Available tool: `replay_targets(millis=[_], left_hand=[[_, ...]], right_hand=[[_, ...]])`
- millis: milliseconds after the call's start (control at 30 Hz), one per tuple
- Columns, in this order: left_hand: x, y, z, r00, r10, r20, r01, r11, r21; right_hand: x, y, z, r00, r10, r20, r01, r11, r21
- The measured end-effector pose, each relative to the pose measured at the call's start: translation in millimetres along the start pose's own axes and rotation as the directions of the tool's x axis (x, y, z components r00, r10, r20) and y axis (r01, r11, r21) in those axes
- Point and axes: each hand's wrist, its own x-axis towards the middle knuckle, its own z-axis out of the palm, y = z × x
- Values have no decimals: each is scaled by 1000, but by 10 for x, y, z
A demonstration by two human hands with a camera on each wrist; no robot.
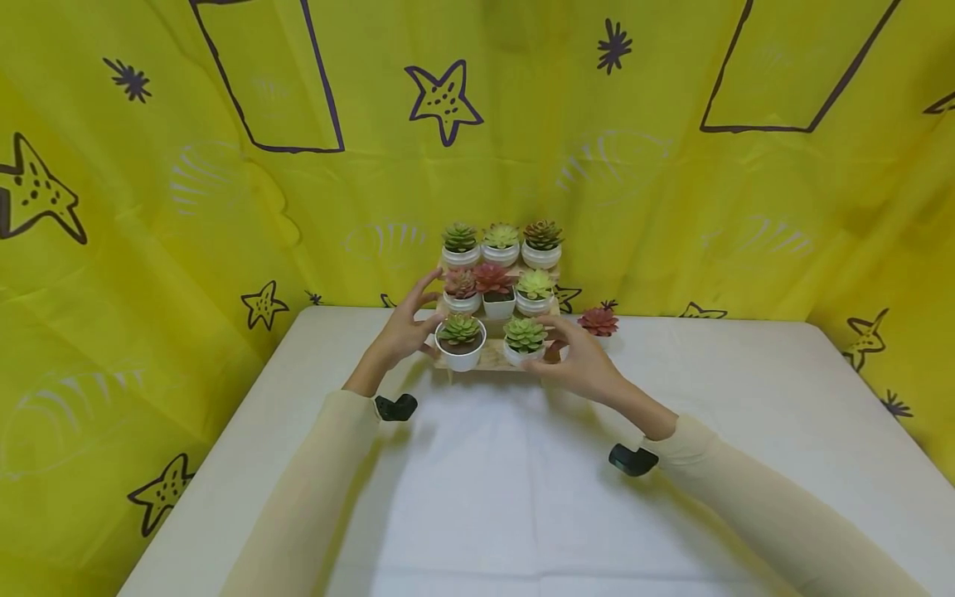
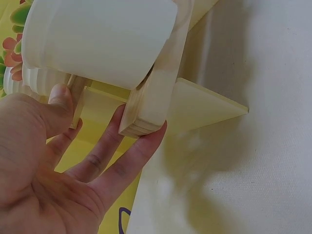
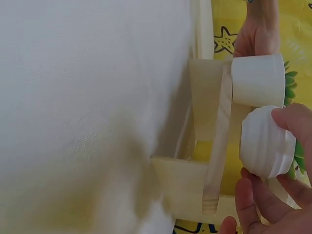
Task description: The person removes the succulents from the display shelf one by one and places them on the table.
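A tiered wooden plant stand [image 1: 492, 356] holds potted artificial succulents on three levels. My left hand [image 1: 403, 333] holds its left side; in the left wrist view the thumb [image 2: 60, 100] is at the middle shelf's end and two fingers touch the lower shelf's end. With my right hand [image 1: 585, 363] I pinch the white pot of a green succulent [image 1: 525, 335] at the lower shelf's right. In the right wrist view a narrow gap shows between this ribbed pot [image 3: 265, 141] and the shelf. Another green succulent [image 1: 460, 358] stands in a smooth white pot at the lower left.
Three succulents line the top level, including a pale green one [image 1: 501, 236]. Reddish ones and a yellow-green one [image 1: 535, 286] fill the middle level. A red succulent [image 1: 599, 322] stands right of the stand on the white table [image 1: 477, 497]. A yellow patterned curtain [image 1: 522, 108] hangs behind.
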Motion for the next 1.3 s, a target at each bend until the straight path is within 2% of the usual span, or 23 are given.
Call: replay_targets(millis=[433,867,1067,1300], left_hand=[[14,-24,-2,1000,4,-6,-4,1000,3],[27,-44,-13,1000,14,3,-14,1000,7],[21,-52,-7,1000,5,-6,-5,1000,8],[19,-52,-8,999,36,0,-36,999,14]], right_hand=[[-136,186,-333,997,-66,-34,64,996,-63],[-277,297,-797,1000,14,-21,-16,993,-115],[-292,426,-951,999,28,-36,-32,990,-140],[-294,583,-1116,997,55,-45,-61,988,-138]])
